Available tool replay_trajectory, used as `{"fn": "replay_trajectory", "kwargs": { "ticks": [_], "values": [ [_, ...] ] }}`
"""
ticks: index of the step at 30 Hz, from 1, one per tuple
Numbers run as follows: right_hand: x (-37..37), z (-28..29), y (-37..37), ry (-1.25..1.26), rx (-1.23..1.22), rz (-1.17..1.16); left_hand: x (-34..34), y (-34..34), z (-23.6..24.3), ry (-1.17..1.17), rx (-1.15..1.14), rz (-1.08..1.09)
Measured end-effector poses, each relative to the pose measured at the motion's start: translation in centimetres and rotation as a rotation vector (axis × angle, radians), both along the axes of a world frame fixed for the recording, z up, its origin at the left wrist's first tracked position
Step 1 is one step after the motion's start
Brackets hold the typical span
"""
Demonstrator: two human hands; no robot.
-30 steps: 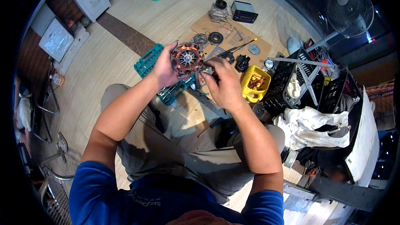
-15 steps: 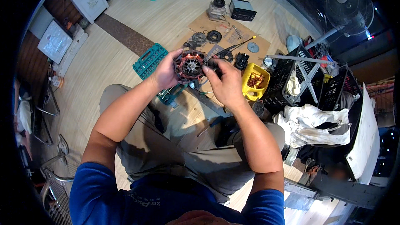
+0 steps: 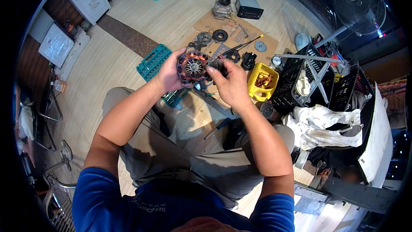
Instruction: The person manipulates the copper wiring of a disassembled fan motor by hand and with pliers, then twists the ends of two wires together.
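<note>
In front of me, my left hand (image 3: 169, 72) grips the left side of a round alternator core (image 3: 193, 67), with copper windings around a finned metal rotor. Its finned face is turned up toward me. My right hand (image 3: 231, 81) is closed at the core's right edge, thumb and fingers pinched together. A small dark part sits between those fingertips, too hidden to name. Beneath the core is a teal socket-set case (image 3: 148, 72), its lower part partly covered by my left hand and the core.
Cardboard (image 3: 266, 38) on the floor bears loose round parts and a black box-shaped unit (image 3: 249, 8). At right stand a yellow container (image 3: 253, 91) of bolts, black crates (image 3: 285, 88), a white cloth (image 3: 307, 122) and a fan (image 3: 359, 4). A screwdriver (image 3: 222, 124) lies between my legs.
The alternator core has shifted slightly left and tilted so its finned face shows more fully. My right hand has moved a little left with it, staying at its edge.
</note>
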State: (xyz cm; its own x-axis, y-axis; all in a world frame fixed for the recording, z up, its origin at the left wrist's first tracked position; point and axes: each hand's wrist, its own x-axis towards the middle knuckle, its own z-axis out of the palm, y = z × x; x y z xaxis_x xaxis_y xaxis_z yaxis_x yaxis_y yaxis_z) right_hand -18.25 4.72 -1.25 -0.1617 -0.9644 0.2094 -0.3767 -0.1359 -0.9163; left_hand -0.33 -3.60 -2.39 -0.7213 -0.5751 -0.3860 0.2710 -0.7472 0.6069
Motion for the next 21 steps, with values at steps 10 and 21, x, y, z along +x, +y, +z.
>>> {"fn": "replay_trajectory", "kwargs": {
  "ticks": [10, 21],
  "values": [
    [-0.1, -0.6, -0.2, -0.134, 0.04, 0.034, 0.3, -0.1, 0.3, -0.019, -0.02, -0.078],
    [-0.2, 0.4, -0.1, -0.063, 0.036, -0.008, -0.6, 0.6, -0.2, -0.007, -0.397, 0.088]
  ]
}}
